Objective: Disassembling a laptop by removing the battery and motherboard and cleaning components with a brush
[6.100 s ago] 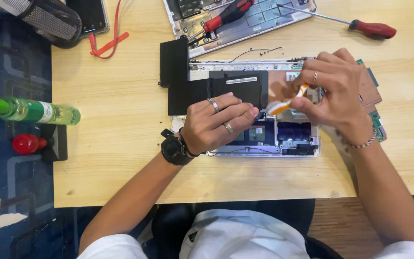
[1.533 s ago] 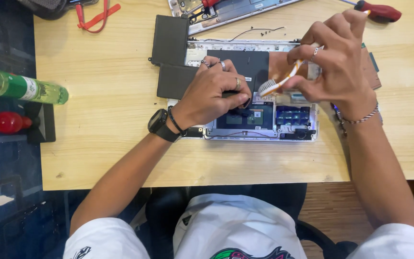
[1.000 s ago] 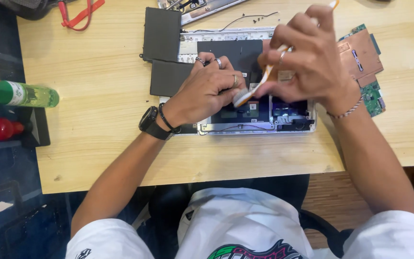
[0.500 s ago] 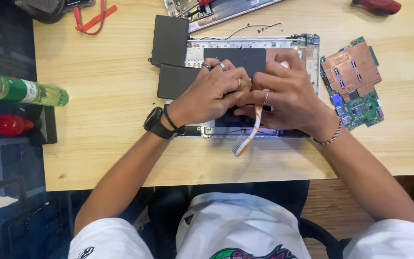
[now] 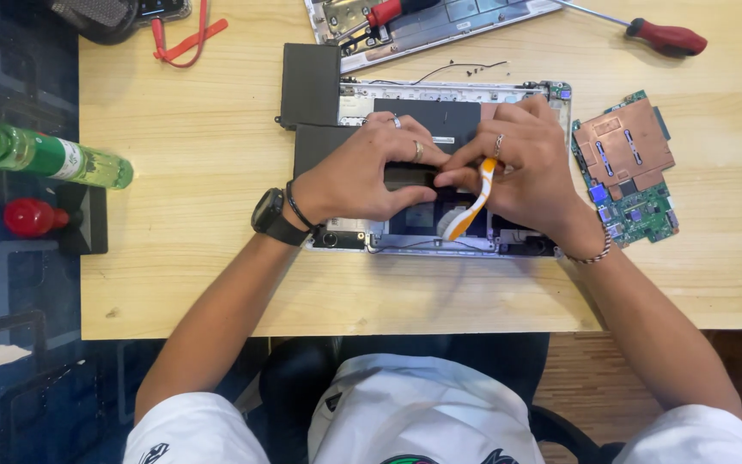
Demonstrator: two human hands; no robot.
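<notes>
1. Right hand (image 5: 530, 167): fingers curled and closed on an orange-and-white toothbrush (image 5: 467, 206), gripped near its upper end. The handle slants down and left out of the grip. The thumb points left toward the other hand.
2. Left hand (image 5: 371, 172): fingers bent, tips pressed down on the dark centre of the opened laptop base (image 5: 440, 245), fingertips just short of the right thumb. It grips nothing that can be seen; the palm faces down.
3. Both wrists angle in from the near edge of the wooden table (image 5: 191, 249); a black watch (image 5: 270, 216) sits on the left wrist.
4. Outward: a black battery pack (image 5: 311, 86) lies beyond the left knuckles, and a green circuit board (image 5: 629, 172) lies just right of the right hand.
5. Hidden: the brush's bristle end and the parts under both palms cannot be made out.
</notes>
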